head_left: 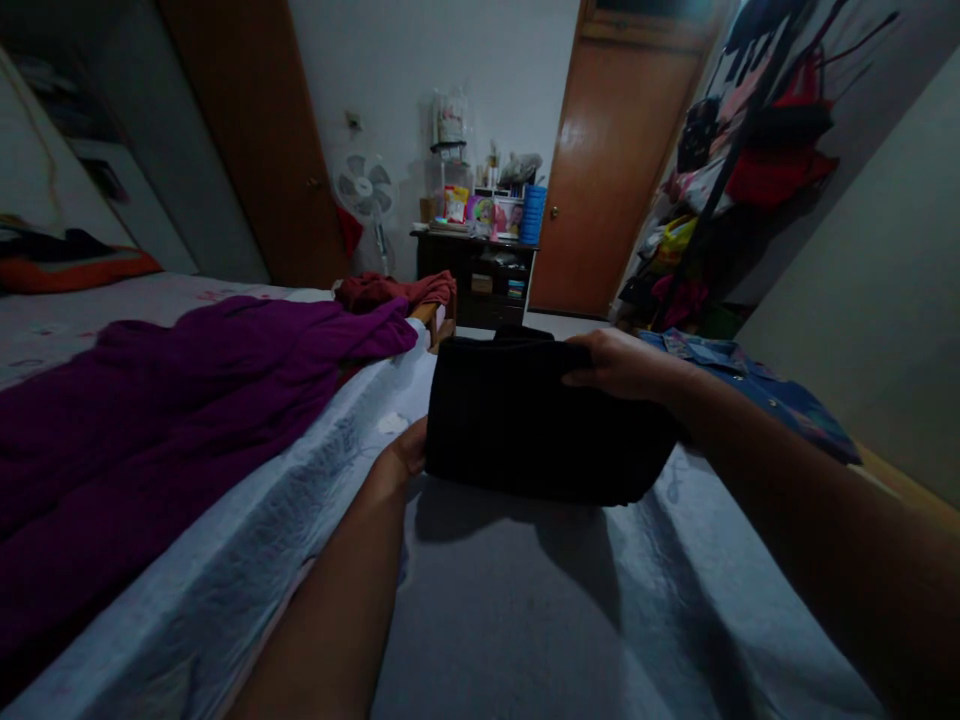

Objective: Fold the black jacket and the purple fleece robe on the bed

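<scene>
The right hand is closed on the upper edge of a black folded cloth, with the thumb lying across the front and the other fingers out of sight behind. The left hand has hold of the cloth's left edge; its fingertips are hidden behind the fabric, so how tightly they curl cannot be told. The cloth hangs between both hands, tilted, above the middle of the bed, and throws a shadow on the flat gray fabric below. To the right, a blue denim garment lies along the bed's right edge. To the left, a purple cloth spreads over the near edge of a higher, pale patterned bed, and a reddish cloth lies bunched at that bed's far right corner. Farther off stand a white fan, a dark cabinet with packages along its top, and a closed wooden door.
</scene>
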A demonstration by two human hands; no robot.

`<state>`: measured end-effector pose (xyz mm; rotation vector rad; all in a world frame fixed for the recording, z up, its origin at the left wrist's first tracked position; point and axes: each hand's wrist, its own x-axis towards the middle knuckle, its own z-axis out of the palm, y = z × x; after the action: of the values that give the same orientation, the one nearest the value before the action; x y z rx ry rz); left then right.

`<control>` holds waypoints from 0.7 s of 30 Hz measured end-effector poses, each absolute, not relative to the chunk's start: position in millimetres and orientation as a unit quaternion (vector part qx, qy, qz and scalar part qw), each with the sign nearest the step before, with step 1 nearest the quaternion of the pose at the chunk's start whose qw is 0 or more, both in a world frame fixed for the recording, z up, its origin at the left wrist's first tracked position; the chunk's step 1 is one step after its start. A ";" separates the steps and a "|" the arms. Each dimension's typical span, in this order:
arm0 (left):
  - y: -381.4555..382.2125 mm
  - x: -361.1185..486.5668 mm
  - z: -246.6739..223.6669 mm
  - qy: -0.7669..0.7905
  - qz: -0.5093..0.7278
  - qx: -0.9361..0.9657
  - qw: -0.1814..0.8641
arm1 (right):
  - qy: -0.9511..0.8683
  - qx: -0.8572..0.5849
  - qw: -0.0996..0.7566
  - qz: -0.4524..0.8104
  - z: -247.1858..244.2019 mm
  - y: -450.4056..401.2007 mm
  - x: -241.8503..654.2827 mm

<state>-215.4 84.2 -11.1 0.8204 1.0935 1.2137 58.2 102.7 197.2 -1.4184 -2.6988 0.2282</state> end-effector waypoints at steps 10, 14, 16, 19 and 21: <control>89.8 -221.8 -38.5 0.444 0.515 0.409 0.609 | -0.849 -0.524 0.042 -0.046 161.9 218.4 25.0; 102.2 -214.0 -36.0 0.468 0.494 0.450 0.579 | -0.835 -0.544 0.060 -0.057 133.7 259.1 23.7; 108.8 -209.1 -36.4 0.482 0.502 0.441 0.567 | -0.828 -0.553 0.075 -0.060 120.5 275.7 22.2; 115.9 -204.2 -41.0 0.504 0.518 0.421 0.548 | -0.819 -0.564 0.090 -0.052 102.3 293.6 15.7; 119.1 -202.5 -45.5 0.520 0.525 0.404 0.538 | -0.813 -0.572 0.094 -0.052 89.2 301.2 9.2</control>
<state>-202.5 119.1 -45.5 0.9619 1.2381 1.2492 9.2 301.2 89.2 -1.6965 -2.4132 -0.1545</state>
